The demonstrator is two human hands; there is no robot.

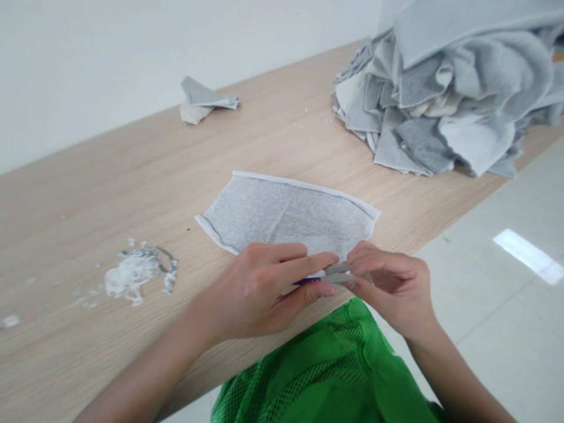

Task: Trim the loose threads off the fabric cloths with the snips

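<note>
A grey cloth piece (282, 211) with pale folded edges lies flat on the table, its near edge partly covered by my hands. My left hand (277, 282) is closed around thread snips (337, 275). Their two metal blades point right and stand slightly apart, and a bit of purple handle shows under the fingers. At the blade tips, the fingertips of my right hand (388, 282) are pinched together by the cloth's near right edge. Whatever lies between those fingertips is too small or hidden to tell.
A large heap of grey and white cloth pieces (440, 106) rises at the back right of the wooden table (110, 194). One crumpled cloth piece (205, 100) lies near the wall. Left of my hands is a small pile of thread scraps (136, 273). The table's edge runs close to my green clothing (326, 364).
</note>
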